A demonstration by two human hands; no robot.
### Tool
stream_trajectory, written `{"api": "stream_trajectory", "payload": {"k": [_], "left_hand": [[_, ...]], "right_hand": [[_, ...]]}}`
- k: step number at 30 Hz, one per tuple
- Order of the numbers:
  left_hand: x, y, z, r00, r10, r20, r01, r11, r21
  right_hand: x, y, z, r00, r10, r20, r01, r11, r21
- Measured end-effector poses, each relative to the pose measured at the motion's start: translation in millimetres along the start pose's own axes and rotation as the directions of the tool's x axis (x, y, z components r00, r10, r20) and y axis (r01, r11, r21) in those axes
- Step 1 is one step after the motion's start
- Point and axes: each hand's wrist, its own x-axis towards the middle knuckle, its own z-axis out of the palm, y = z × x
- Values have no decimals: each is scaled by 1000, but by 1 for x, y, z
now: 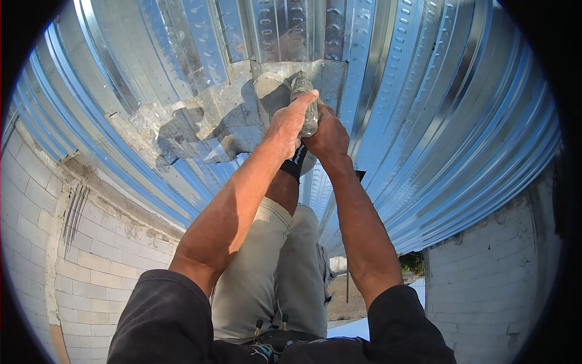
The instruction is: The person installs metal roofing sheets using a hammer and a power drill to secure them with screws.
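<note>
A dusty grey power drill [310, 120] is held between my two hands, its narrow front end pointing away from me at the metal sheet. My left hand [287, 126] is closed around its left side, thumb stretched along the top. Closed against the right side and lower part is my right hand [328, 134]; its fingers are mostly hidden. Below the drill's tip lies a flattened, dented metal strip [242, 115] across the ribs of the corrugated metal decking [400, 115]. Whether the tip touches the strip cannot be made out.
My legs in beige trousers [254, 267] stand on the decking, with a black sock [293, 165] close under my hands. Block walls rise at left [91, 273] and right [485, 279]. Steel rods [74, 212] stick up by the left wall. Ground shows far below, behind me.
</note>
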Motion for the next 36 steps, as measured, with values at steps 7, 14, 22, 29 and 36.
{"api": "stream_trajectory", "payload": {"k": [7, 14, 22, 29, 36], "left_hand": [[21, -8, 2, 1000, 6, -15, -7, 997, -74], [28, -8, -6, 998, -53, -45, 49, 995, -90], [28, 3, -5, 994, -98, -52, 95, 994, -47], [24, 13, -11, 994, -110, -17, 109, 991, -80], [25, 9, -14, 995, -96, -25, 95, 994, -54]], "right_hand": [[3, 8, 4, 1000, -21, 8, 22, 998, -62], [1, 6, 12, 1000, -18, -23, 18, 1000, -15], [0, 0, 12, 999, -16, -42, 15, 1000, -18], [2, -15, 10, 1000, 26, -11, -27, 997, -68], [0, -15, 12, 999, 39, 15, -37, 996, -79]]}}
